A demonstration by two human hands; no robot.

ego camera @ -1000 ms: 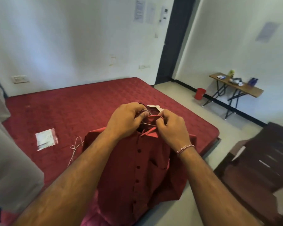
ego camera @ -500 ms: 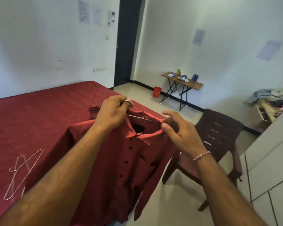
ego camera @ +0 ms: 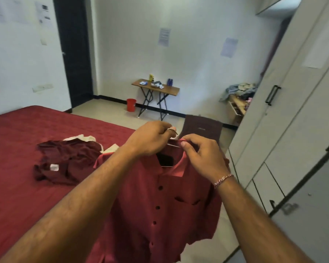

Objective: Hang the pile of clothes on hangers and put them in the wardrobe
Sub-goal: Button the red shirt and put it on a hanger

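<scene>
The red shirt [ego camera: 160,205] hangs lengthwise below both hands, off the bed's [ego camera: 17,168] edge. The left hand [ego camera: 150,139] grips the hanger hook [ego camera: 172,130]; the right hand [ego camera: 201,154] pinches the collar. The wardrobe [ego camera: 292,130] stands closed to the right, nearer the right hand.

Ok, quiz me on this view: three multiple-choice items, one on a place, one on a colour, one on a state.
1. Where does the dark maroon garment lie?
A. on the bed
B. on the chair
C. on the folding table

2. What colour is the bucket by the folding table?
A. blue
B. red
C. white

3. What is the right hand doing?
A. hanging idle
B. pressing flat on the bed
C. pinching the shirt collar

Answers: 1 A, it lies crumpled on the red bed. 2 B, it is plainly red. 3 C, thumb and fingers pinch the collar of the red shirt.
</scene>
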